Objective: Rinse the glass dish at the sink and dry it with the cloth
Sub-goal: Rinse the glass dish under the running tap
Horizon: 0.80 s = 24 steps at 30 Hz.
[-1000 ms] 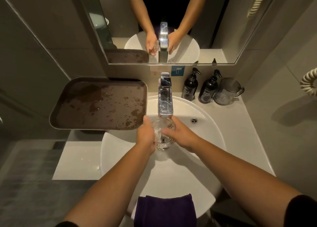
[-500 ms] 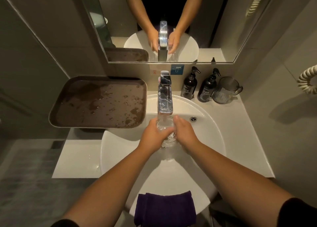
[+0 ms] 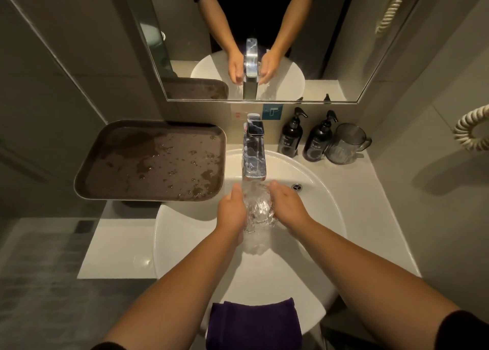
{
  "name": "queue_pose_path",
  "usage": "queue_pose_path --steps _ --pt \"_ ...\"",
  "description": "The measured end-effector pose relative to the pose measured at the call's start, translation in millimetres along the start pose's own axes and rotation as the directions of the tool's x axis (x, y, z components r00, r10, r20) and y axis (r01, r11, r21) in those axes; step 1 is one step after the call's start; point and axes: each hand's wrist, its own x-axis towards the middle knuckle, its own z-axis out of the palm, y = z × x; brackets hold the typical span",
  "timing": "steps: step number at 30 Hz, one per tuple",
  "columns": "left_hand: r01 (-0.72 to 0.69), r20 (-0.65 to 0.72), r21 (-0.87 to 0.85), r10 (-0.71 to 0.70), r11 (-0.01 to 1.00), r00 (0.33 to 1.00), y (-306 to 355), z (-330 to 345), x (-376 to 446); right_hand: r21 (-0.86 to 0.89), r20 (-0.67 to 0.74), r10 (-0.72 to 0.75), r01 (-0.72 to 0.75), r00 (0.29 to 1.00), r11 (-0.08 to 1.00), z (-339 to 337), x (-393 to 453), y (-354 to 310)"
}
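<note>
Now water runs over glass dish [image 3: 258, 209]; both hands [image 3: 231, 212] clasp it.

One view only, from a wide-angle camera on the person's head. It looks forward and steeply down over both forearms onto the sink [image 3: 312, 257], close enough that the arms fill the lower frame. The tap [image 3: 254, 154] sits near centre; the cloth [image 3: 254, 323] lies at the bottom edge. The mirror [image 3: 264, 32] spans the top, giving a reversed look back at the same basin. Straight edges bow toward the corners.
</note>
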Motion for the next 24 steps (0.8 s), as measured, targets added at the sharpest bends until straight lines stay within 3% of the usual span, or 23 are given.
queue_pose_path --steps 3,6,9,11,13,18,21,24 --pt "0.015 -0.045 -0.026 -0.016 1.0 0.999 0 -1 3 -0.139 -0.088 0.0 -0.012 0.996 0.99 -16 17 -29" --pt "0.013 -0.076 0.004 -0.012 1.0 0.997 -1 -6 8 -0.373 -0.127 -0.366 0.297 0.922 0.879 -38 33 -82" --pt "-0.007 -0.084 0.008 0.008 1.0 0.996 -1 -6 8 -0.564 0.114 -0.61 0.557 0.784 0.61 -39 44 -126" --pt "-0.016 -0.08 0.016 0.017 1.0 0.997 0 -6 6 -0.703 0.341 -0.595 0.618 0.728 0.353 -33 52 -142" --pt "-0.007 -0.067 0.009 0.007 1.0 0.998 -1 -7 6 -0.746 0.466 -0.504 0.629 0.727 0.218 -28 57 -143" --pt "-0.018 -0.098 0.033 0.021 0.999 0.995 0 -10 4 -0.712 0.439 -0.532 0.642 0.724 0.285 -27 59 -134" --pt "-0.049 -0.096 0.039 0.052 0.998 0.994 1 -11 3 -0.735 0.46 -0.54 0.643 0.705 0.214 -24 52 -124" --pt "-0.07 -0.079 0.034 0.073 0.997 0.994 2 -9 2 -0.751 0.425 -0.554 0.62 0.716 0.224 -20 43 -111"
